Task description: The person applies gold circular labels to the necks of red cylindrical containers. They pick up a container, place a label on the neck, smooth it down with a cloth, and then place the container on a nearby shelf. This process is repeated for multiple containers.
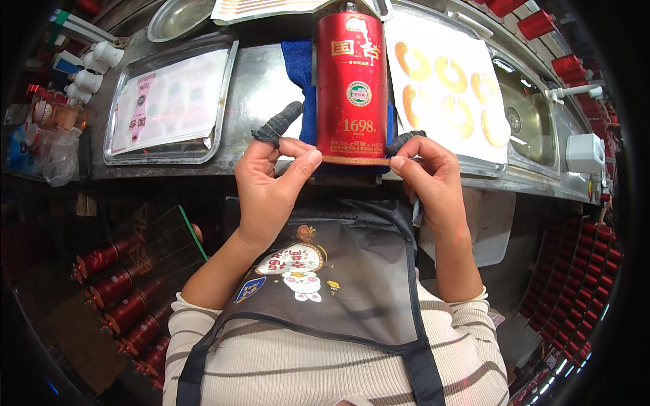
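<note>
A red bottle with gold lettering lies on a blue cloth, its base toward me. Along its bottom edge runs a narrow gold strip. My left hand is closed at the strip's left end, thumb and fingers pinched together. At the other end, my right hand pinches the strip in the same way. Dark grey sleeves cover one finger of each hand. Below my right hand sticks out a thin grey piece, whose kind I cannot make out.
Left on the metal counter is a tray with white sheets. To the right lies a sheet with gold rings, beside a sink. A metal bowl stands behind. Red bottles are racked low left and right.
</note>
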Demonstrator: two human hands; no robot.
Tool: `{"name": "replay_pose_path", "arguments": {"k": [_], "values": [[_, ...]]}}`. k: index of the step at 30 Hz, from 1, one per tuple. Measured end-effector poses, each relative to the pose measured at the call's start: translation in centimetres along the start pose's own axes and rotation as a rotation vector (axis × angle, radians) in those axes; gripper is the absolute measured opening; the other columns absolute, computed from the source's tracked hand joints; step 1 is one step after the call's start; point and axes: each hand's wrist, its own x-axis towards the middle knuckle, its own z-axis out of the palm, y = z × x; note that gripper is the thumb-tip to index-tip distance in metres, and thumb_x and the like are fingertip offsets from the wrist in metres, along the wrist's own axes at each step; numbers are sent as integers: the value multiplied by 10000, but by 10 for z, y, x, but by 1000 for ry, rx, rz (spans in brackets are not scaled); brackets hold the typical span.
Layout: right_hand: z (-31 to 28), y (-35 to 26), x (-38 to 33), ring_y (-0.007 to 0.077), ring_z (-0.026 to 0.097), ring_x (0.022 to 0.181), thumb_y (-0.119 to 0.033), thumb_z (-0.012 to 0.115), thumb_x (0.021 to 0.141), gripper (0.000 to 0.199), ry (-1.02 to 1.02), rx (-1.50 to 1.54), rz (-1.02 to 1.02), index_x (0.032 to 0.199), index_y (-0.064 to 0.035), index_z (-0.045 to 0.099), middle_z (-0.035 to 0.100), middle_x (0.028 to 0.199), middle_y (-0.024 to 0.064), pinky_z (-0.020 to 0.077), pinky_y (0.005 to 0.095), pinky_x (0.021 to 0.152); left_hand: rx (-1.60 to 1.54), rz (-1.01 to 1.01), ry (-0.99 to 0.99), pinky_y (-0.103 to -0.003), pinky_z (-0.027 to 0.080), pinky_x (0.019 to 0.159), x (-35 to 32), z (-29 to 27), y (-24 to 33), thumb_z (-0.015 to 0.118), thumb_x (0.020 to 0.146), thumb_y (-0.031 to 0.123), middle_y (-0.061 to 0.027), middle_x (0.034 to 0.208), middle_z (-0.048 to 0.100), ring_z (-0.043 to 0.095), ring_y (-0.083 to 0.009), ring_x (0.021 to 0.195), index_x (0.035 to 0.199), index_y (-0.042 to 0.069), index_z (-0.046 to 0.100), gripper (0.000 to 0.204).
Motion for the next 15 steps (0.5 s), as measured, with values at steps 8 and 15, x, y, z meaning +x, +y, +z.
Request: {"name": "replay_pose_path", "arguments": {"k": [8,15], "values": [[4,0,1,-1,461,572,-95,681,897,110,24,17,-31,823,-50,613,576,711,-50,331,182,505,0,-3,7,-255,494,782,0,2,0,710,892,-24,-49,856,690,633,-101,838,1009,-22,644,134],[8,2,2,2,455,535,-95,672,894,113,34,10,-57,807,-59,611,569,704,-53,328,181,466,7,12,12,-259,492,786,1,0,-2,711,890,-25,-49,856,691,632,-99,840,941,-5,638,91]]}}
